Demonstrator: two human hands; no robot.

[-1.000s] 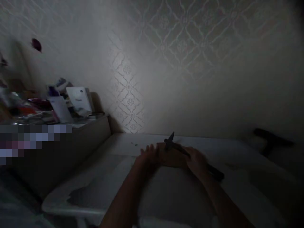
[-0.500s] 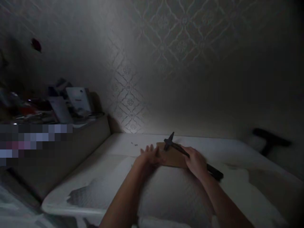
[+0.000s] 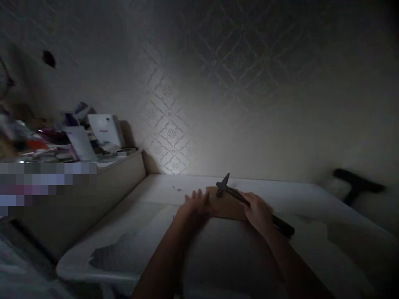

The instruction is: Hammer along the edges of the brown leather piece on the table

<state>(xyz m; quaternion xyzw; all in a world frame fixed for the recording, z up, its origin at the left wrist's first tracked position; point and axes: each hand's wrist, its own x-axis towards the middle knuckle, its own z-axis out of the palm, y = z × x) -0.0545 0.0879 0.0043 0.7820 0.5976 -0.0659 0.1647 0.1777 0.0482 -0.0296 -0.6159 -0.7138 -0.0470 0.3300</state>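
right hand [image 3: 257,211] grips a dark, seemingly hammer-like tool [image 3: 233,194]; open left hand [image 3: 196,203] on the brown board [image 3: 229,208] risks a stray blow.

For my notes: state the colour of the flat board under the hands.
Brown board, beneath the dark hammer; head view.

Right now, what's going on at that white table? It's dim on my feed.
A person works with both bare hands at the white table. The left hand lies flat on a small brown board, steadying it. The right hand grips the dark handle of what looks like a hammer, whose head sits over the board's far edge. A few small dark bits lie beyond the left hand. Boxes clutter the shelf to the left.
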